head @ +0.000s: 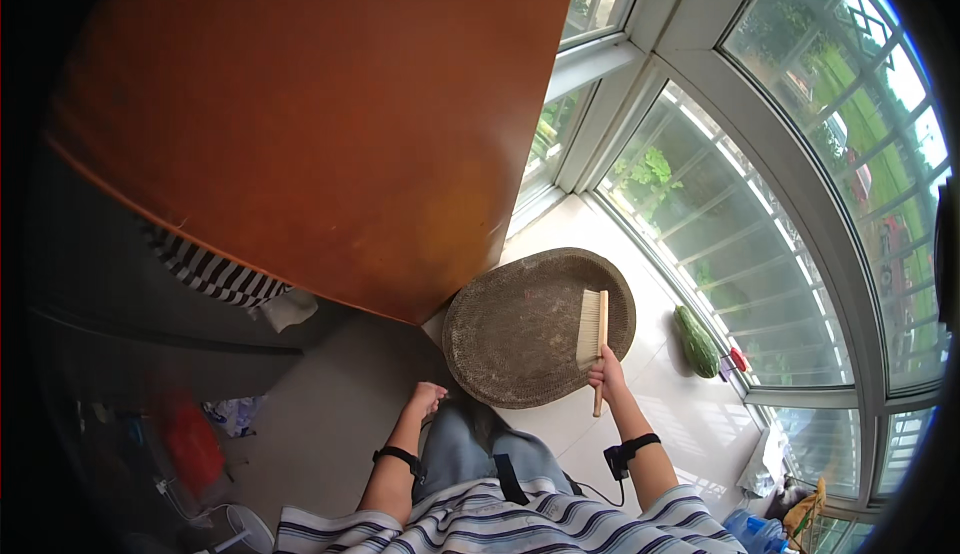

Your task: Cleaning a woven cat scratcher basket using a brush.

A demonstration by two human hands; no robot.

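Observation:
My right hand (607, 374) is closed around the wooden handle of a long bench brush with pale bristles (591, 325). The brush points away from me, its bristles facing left, over the right part of an oval woven basket tray (517, 329). Brown, worn and shallow, the tray lies in front of me beside a wooden panel; whether the bristles touch it I cannot tell. My left hand (428, 396) is loosely curled near my left thigh, left of the tray's near edge. Its fingers are partly hidden, and no held object can be made out.
A large orange-brown wooden panel (322, 119) rises at the upper left. Barred windows (720, 239) run along the right, with a green gourd (697, 342) on the floor beside them. A red bag (193, 445) lies left; a blue plastic bottle (754, 530) stands lower right.

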